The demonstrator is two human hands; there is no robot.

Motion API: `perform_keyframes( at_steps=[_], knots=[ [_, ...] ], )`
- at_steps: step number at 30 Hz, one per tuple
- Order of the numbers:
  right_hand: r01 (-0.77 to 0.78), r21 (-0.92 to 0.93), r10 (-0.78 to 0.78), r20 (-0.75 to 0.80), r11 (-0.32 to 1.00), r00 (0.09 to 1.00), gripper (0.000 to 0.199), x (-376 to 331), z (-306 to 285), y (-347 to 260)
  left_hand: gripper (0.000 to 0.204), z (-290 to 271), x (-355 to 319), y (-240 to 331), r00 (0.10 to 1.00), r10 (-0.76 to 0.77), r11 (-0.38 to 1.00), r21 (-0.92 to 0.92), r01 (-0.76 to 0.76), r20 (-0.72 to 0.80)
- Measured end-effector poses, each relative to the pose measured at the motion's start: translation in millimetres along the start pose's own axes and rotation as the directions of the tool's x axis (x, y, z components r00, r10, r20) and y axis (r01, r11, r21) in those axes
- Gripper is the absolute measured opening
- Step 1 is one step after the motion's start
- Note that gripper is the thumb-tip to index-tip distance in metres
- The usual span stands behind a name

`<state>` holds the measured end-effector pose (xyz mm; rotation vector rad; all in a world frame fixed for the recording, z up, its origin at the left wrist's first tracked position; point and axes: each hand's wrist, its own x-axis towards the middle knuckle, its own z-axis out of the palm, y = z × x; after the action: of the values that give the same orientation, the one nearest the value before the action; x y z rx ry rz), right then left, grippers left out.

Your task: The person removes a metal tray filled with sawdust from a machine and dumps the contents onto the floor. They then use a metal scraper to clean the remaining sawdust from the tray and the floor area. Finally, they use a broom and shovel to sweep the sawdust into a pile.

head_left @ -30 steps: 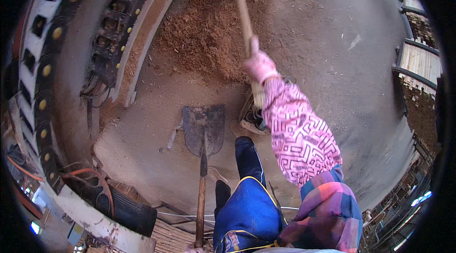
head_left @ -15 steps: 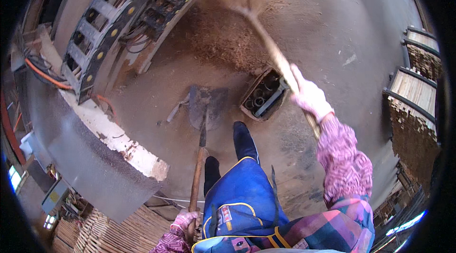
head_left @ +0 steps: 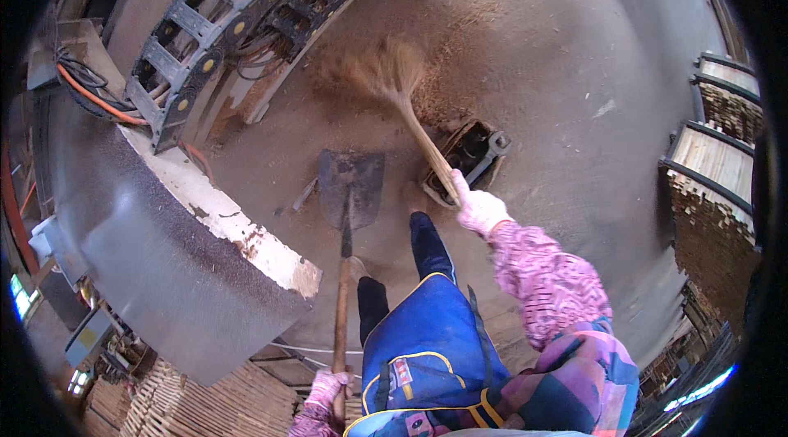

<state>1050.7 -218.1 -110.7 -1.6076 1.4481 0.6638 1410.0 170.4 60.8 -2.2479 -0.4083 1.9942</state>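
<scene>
My right hand (head_left: 480, 211), in a pinkish glove, is closed round the handle of a straw broom (head_left: 423, 135). The broom's blurred bristles spread over a heap of brown wood shavings (head_left: 447, 80) on the floor. Low at the left of my body, my gloved left hand (head_left: 329, 388) grips the wooden handle of a shovel (head_left: 350, 183). Its dark flat blade lies on the floor ahead of my feet, with a little debris on it. Beside the broom handle stands an open container (head_left: 469, 160) with dark contents and a grey metal tool (head_left: 489, 156) across it.
A cable drag chain (head_left: 197, 41) runs along a machine at the upper left. A grey metal sheet with a chipped pale edge (head_left: 261, 252) reaches in from the left. Strapped stacks of wood strips (head_left: 710, 170) stand at the right. A thin flat piece (head_left: 304, 195) lies beside the shovel.
My right hand and the broom have swung left and nearer, bringing the bristles from the far side toward the shovel. The left hand still holds the shovel, whose blade stays on the floor.
</scene>
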Motion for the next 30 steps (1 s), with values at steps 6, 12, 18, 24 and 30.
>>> perform_keyframes(
  at_steps=[6,12,18,24,30],
  knots=[
    [-0.109,0.028,0.109,0.007,0.994,0.994,0.095,-90,-152,73,0.019,-52,6,30,0.999,0.017,0.997,0.081,-0.013,-0.042],
    [-0.177,0.538,0.361,-0.259,0.824,0.896,0.099,57,-146,105,0.025,-67,15,39,0.993,-0.073,0.976,0.2,0.09,-0.092],
    [-0.311,0.491,0.381,-0.046,0.814,0.924,0.112,69,8,8,0.023,-72,25,28,0.991,-0.013,0.974,0.223,0.043,-0.137],
    [-0.251,0.449,0.131,0.282,0.857,0.95,0.109,-77,67,-61,0.028,-96,52,2,0.994,0.081,0.984,0.164,-0.067,-0.079],
    [-0.073,0.429,0.053,0.059,0.9,0.997,0.11,-160,9,5,0.028,-97,34,19,0.99,0.123,0.932,0.351,-0.09,-0.073]
  ],
)
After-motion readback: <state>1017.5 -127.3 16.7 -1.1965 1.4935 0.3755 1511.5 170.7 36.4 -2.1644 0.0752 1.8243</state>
